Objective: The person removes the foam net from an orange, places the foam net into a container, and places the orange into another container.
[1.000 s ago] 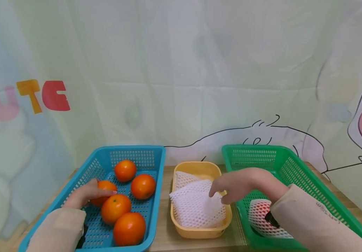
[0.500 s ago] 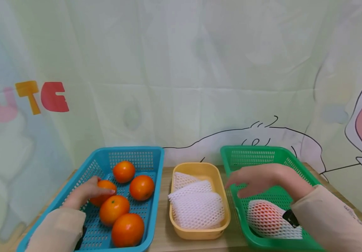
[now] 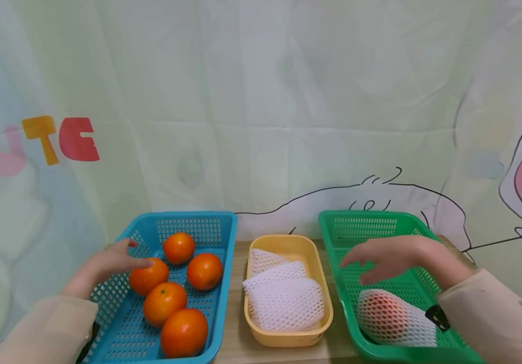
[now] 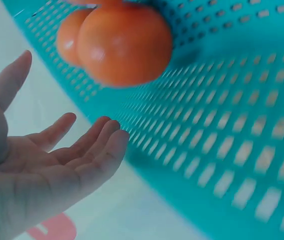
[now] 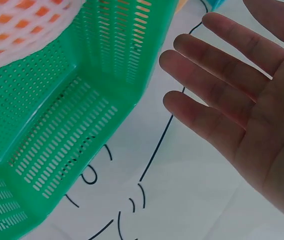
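Note:
In the head view my left hand [image 3: 108, 265] hovers over the left side of the blue basket [image 3: 229, 303], fingers loosely spread. The nearest orange [image 3: 148, 277] lies beside its thumb; the left wrist view shows a gap between the hand [image 4: 56, 165] and the oranges [image 4: 126, 45], with nothing held. Over the green basket [image 3: 356, 333] floats my right hand [image 3: 392, 258], its palm bare and fingers extended in the right wrist view. Below it lies an orange in a white foam net [image 3: 383, 313]. White foam net sleeves [image 3: 285, 303] fill the yellow tray [image 3: 288, 338].
Several more oranges, among them a front one [image 3: 184, 332] and a back one [image 3: 179, 247], sit in the blue basket. The yellow tray stands between both baskets on a wooden table [image 3: 238, 323]. A printed cloth [image 3: 261, 126] hangs close behind.
My left hand has drawn back leftward from the orange, leaving it in the blue basket. The right hand has moved right, from over the yellow tray to over the green basket.

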Demonstrator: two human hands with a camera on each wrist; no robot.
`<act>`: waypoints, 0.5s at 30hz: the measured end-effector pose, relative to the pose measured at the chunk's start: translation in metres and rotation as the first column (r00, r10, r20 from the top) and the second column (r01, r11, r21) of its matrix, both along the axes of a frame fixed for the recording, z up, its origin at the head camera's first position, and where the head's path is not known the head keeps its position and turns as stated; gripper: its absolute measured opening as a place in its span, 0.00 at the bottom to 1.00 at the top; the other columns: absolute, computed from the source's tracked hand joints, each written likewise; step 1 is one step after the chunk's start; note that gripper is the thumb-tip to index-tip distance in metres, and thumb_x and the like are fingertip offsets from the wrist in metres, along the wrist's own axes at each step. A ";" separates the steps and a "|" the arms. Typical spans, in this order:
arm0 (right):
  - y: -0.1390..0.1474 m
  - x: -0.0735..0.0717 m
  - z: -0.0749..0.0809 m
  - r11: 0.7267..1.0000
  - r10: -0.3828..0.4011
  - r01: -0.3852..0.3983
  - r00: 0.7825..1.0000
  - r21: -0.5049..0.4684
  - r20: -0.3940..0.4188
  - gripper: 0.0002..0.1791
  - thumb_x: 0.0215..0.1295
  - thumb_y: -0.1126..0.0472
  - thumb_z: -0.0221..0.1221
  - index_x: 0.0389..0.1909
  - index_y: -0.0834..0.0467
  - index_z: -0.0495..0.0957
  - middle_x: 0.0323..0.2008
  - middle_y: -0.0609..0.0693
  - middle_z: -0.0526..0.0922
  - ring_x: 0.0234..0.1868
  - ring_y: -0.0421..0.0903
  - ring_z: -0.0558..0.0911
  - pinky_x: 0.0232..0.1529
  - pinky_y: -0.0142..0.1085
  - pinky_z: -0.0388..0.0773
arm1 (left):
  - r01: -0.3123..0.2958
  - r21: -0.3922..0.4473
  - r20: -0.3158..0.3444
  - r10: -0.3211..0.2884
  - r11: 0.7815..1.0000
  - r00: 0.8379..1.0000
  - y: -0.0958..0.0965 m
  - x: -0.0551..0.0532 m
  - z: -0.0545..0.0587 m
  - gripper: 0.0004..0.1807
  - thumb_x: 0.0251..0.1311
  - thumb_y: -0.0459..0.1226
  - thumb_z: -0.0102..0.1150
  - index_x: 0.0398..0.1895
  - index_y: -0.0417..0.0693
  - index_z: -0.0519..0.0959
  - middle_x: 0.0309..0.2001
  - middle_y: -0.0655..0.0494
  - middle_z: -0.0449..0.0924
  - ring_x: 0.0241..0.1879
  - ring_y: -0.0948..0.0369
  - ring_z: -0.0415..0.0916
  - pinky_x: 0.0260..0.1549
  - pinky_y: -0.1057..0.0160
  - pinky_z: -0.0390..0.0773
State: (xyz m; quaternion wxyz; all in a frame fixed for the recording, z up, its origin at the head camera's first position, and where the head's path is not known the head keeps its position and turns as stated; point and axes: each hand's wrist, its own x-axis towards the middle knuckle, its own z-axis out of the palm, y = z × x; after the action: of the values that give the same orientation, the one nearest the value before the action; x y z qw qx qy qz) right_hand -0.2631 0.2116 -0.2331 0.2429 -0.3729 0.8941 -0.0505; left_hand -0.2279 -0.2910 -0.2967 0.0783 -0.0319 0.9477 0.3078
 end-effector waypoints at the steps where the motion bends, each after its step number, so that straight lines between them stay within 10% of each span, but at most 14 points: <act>1: 0.002 0.000 0.000 1.000 -0.003 0.003 1.000 -0.002 0.001 0.25 0.62 0.55 0.59 0.61 0.52 0.70 0.59 0.46 0.72 0.55 0.51 0.74 0.53 0.46 0.72 | 0.006 -0.004 -0.011 -0.006 1.000 1.000 -0.003 0.002 0.004 0.47 0.60 0.47 0.57 0.61 0.16 0.45 0.59 0.16 0.47 0.54 0.29 0.55 0.50 0.35 0.64; 7: 0.011 -0.003 -0.004 0.999 -0.033 0.033 0.999 -0.006 0.005 0.25 0.61 0.55 0.60 0.60 0.51 0.71 0.58 0.47 0.72 0.55 0.53 0.74 0.52 0.47 0.73 | 0.001 -0.056 -0.033 -0.002 0.998 0.999 -0.025 0.016 0.022 0.48 0.61 0.51 0.55 0.61 0.17 0.46 0.56 0.17 0.51 0.51 0.29 0.58 0.45 0.37 0.70; 15: 0.024 -0.010 -0.010 0.999 -0.050 0.050 0.998 -0.011 0.023 0.25 0.61 0.55 0.60 0.60 0.52 0.70 0.59 0.51 0.71 0.54 0.56 0.74 0.51 0.49 0.73 | -0.031 -0.029 0.096 0.034 0.999 0.995 -0.060 0.037 0.030 0.49 0.63 0.53 0.51 0.60 0.16 0.44 0.54 0.17 0.49 0.52 0.30 0.56 0.44 0.39 0.71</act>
State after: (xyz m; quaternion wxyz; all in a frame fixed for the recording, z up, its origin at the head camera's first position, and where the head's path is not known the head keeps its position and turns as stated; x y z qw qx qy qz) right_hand -0.2726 0.2353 -0.2429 0.2497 -0.3511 0.9000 -0.0661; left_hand -0.1909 -0.3510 -0.2667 0.1185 -0.0634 0.9463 0.2939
